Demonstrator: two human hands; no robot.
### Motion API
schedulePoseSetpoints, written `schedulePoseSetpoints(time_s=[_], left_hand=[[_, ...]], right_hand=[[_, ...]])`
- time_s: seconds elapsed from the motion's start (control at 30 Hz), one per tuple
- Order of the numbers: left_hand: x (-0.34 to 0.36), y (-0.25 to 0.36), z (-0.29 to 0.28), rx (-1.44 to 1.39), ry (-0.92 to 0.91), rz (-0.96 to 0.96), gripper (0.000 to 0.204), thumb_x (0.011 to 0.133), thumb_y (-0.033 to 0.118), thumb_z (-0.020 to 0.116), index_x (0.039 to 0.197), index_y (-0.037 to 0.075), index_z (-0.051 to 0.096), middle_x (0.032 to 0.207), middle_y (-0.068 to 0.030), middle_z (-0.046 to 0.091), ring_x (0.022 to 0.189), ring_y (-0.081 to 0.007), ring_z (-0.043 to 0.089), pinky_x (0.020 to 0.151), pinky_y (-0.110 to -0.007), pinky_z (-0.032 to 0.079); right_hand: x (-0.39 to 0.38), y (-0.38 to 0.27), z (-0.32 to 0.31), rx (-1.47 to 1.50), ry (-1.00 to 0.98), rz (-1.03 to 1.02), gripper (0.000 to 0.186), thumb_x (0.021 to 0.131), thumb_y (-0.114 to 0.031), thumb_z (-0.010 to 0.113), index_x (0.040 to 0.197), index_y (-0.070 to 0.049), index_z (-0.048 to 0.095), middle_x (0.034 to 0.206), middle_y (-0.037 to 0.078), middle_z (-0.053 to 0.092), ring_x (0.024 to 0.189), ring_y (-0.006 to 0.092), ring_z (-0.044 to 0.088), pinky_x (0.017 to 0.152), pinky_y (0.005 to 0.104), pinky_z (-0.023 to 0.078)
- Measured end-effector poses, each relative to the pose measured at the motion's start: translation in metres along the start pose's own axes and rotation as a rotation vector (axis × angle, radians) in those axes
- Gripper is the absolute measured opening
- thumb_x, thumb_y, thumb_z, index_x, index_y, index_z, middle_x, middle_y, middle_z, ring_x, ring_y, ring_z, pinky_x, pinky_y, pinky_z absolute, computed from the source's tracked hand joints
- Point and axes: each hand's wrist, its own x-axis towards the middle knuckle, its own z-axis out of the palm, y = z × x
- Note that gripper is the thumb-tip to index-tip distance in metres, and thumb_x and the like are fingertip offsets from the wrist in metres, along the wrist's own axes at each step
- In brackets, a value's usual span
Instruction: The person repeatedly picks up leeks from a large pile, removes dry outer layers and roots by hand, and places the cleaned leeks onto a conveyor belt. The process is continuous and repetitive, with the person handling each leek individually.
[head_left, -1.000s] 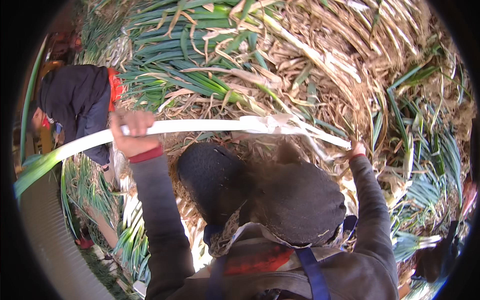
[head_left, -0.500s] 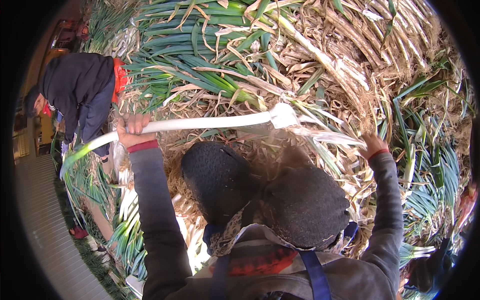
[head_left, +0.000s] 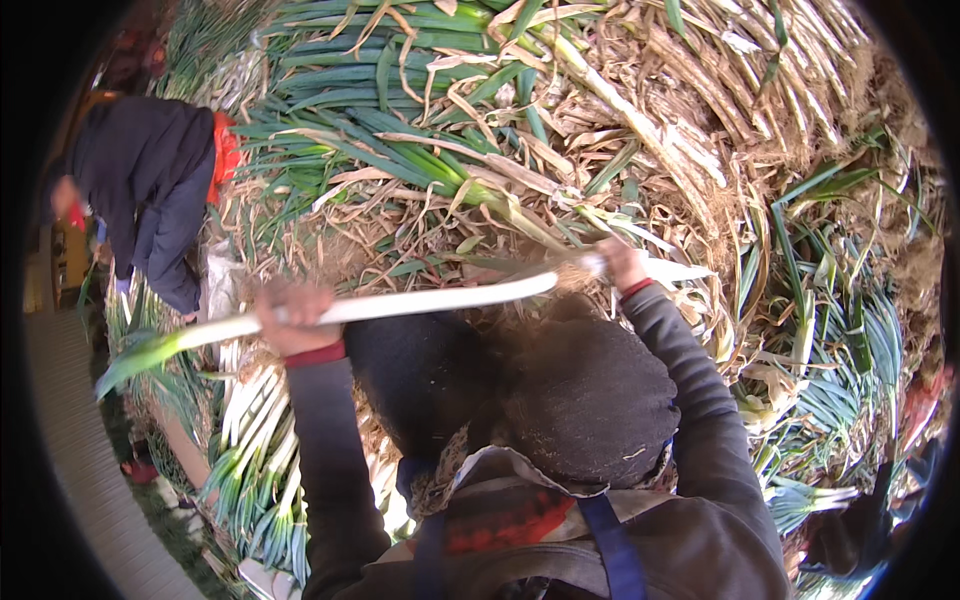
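Observation:
A long white-stemmed leek point(head_left: 440, 299) lies slantwise across the middle, its green top point(head_left: 145, 360) at the lower left. My left hand point(head_left: 296, 318), slightly blurred, is closed round its stem near the green part. Close to the root end, my right hand point(head_left: 622, 264) is closed on pale leek skin point(head_left: 593, 264); its fingertips are partly hidden. Below the stem are my two dark-covered knees point(head_left: 595, 400). Dry leaf scraps point(head_left: 430, 225) lie heaped just beyond the leek.
Untrimmed leeks with green leaves point(head_left: 340, 90) and brown stalks point(head_left: 800, 80) spread out ahead. White-stemmed leeks point(head_left: 255, 405) lie at my left. More green leeks point(head_left: 850, 370) lie at right. A co-worker in dark clothes point(head_left: 150, 170) bends over at far left.
My right hand has moved left, closer to the leek's root end. My left hand has come down and slightly right with the leek, which now tilts a little differently.

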Motion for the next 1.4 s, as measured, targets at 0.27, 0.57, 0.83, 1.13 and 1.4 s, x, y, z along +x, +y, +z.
schedulePoseSetpoints(time_s=[0.27, 0.57, 0.83, 1.13, 1.4], left_hand=[[-0.059, 0.188, -0.198, 0.092, 0.663, 0.275, 0.029, 0.089, 0.035, 0.052, 0.072, 0.012, 0.051, 0.045, 0.0044, 0.04, 0.039, -0.0104, 0.038, 0.053, -0.027, 0.041], [-0.28, 0.185, -0.331, 0.519, 1.586, 0.022, 0.049, 0.089, 0.06, 0.039, 0.096, 0.014, 0.054, 0.078, -0.0029, 0.055, 0.062, -0.0145, 0.052, 0.049, -0.032, 0.044], [-0.169, 0.093, -0.274, 0.813, 1.24, -0.355, 0.022, 0.089, 0.031, 0.051, 0.084, 0.011, 0.059, 0.048, 0.0029, 0.039, 0.032, -0.0067, 0.03, 0.029, -0.022, 0.022], [0.027, -0.018, 0.017, 0.958, 0.022, 0.001, 0.018, 0.093, 0.018, 0.049, 0.097, 0.004, 0.058, 0.059, 0.0012, 0.048, 0.041, -0.005, 0.041, 0.036, -0.019, 0.031], [-0.005, -0.165, 0.092, 0.56, -0.208, -0.859, 0.024, 0.094, 0.028, 0.049, 0.103, 0.008, 0.057, 0.08, -0.0005, 0.057, 0.067, -0.009, 0.055, 0.058, -0.022, 0.045]], right_hand=[[-0.049, 0.146, -0.061, -0.223, 0.387, -0.237, 0.027, 0.083, -0.018, 0.056, 0.108, -0.009, 0.059, 0.098, 0.015, 0.063, 0.09, 0.0335, 0.061, 0.08, 0.0374, 0.049], [0.071, 0.023, 0.02, -0.668, 0.217, -0.048, 0.028, 0.081, -0.032, 0.063, 0.102, -0.013, 0.061, 0.113, 0.009, 0.058, 0.094, 0.0319, 0.06, 0.08, 0.0401, 0.048], [0.109, -0.024, 0.009, -0.189, 0.282, -0.262, 0.026, 0.083, -0.026, 0.063, 0.1, -0.007, 0.059, 0.091, 0.016, 0.06, 0.079, 0.0341, 0.059, 0.073, 0.0399, 0.048], [0.088, -0.036, 0.069, -0.586, 0.003, -0.284, 0.048, 0.076, -0.025, 0.068, 0.119, -0.012, 0.051, 0.124, 0.014, 0.049, 0.105, 0.0321, 0.053, 0.088, 0.0443, 0.043], [0.048, -0.015, 0.056, -0.113, 0.025, -0.322, 0.033, 0.086, -0.036, 0.059, 0.105, -0.009, 0.056, 0.073, 0.015, 0.064, 0.067, 0.0316, 0.063, 0.065, 0.0414, 0.049]])
